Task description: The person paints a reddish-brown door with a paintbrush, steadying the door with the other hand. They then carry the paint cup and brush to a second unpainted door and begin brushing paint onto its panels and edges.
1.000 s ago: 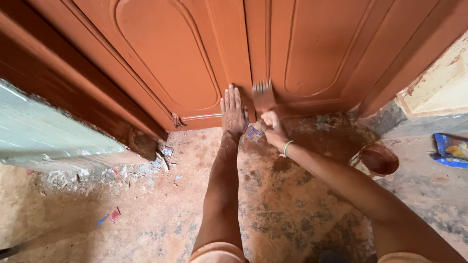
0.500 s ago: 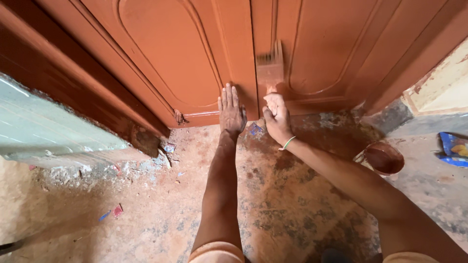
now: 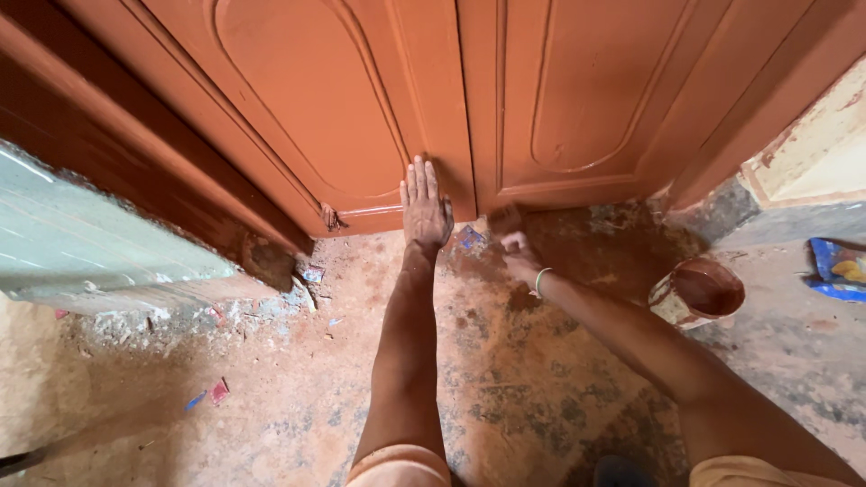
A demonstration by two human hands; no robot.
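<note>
brush (image 3: 505, 219) gripped in right hand (image 3: 520, 260), left hand (image 3: 425, 209) flat on door (image 3: 361, 108)

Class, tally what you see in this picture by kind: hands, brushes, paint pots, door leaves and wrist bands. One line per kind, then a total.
Hands: 2, left hand flat on the door, right hand holding the brush
Brushes: 1, brush
Paint pots: 1, paint pot
Door leaves: 2, left leaf, right leaf
Wrist bands: 1, band
Total: 7
</note>
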